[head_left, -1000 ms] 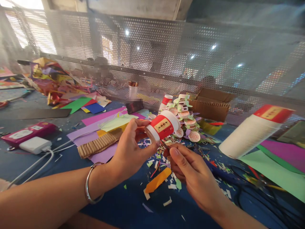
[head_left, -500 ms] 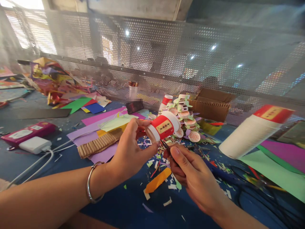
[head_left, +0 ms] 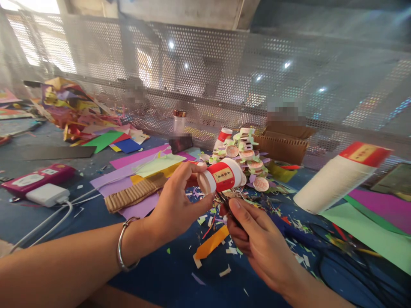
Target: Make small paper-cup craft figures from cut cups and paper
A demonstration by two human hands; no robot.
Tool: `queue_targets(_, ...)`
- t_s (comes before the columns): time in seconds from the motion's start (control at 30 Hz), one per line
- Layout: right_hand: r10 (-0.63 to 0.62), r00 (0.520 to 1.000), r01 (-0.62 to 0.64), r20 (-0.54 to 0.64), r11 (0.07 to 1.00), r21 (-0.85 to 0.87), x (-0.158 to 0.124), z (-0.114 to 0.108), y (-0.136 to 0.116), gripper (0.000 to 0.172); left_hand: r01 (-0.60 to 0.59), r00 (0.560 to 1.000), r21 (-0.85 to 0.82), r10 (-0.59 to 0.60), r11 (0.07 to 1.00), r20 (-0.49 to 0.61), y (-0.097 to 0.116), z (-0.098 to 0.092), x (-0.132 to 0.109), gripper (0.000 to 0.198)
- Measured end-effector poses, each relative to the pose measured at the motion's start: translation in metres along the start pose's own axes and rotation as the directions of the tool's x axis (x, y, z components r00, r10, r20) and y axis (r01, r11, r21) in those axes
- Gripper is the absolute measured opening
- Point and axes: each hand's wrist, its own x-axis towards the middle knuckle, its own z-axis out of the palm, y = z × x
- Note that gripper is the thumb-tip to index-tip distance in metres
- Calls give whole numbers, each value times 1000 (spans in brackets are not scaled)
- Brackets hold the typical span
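My left hand [head_left: 173, 199], with a bangle on its wrist, grips a white paper cup [head_left: 224, 176] with a red band and a cream label. The cup lies on its side in the air, its open end toward my palm. My right hand [head_left: 261, 239] is closed round a dark, slim tool [head_left: 233, 210]. The tool's tip is just below the cup; whether they touch I cannot tell, and fingers hide much of the tool. Behind the cup stands a pile of cut cup pieces [head_left: 246, 153] with green and purple paper bits.
To the right, a tall stack of paper cups [head_left: 335, 184] leans over coloured sheets [head_left: 369, 231]. Cardboard strips [head_left: 135, 192], a power bank [head_left: 40, 179] and a cable lie left. A cardboard box [head_left: 282, 145] and jar [head_left: 179, 124] stand by the perforated screen [head_left: 205, 64]. Scraps litter the table.
The cup has tipped, its far end dropping slightly and more of its open end facing me. My right hand has shifted a little, and more of the dark tool shows.
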Motion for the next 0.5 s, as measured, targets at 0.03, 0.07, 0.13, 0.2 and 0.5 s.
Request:
queue_targets(0.03,7,1000,-7,-6,1000,12,0,1,0,50,-22,1000,30,22,999,9,1,0,-1,35)
queue_targets(0.07,14,1000,-13,-16,1000,24,0,2,0,51,-48,999,65,47,997,20,1,1,-2,36)
queue_targets(0.13,15,999,-13,-44,999,50,0,4,1,54,-90,996,112,86,990,34,1,2,-3,40)
queue_targets(0.2,6,998,-2,-65,998,62,1,5,0,57,-82,997,79,81,993,19,-1,4,-4,40)
queue_targets(0.5,10,996,-4,-83,997,72,-1,6,-4,56,20,1000,-113,-18,993,13,0,6,-3,36)
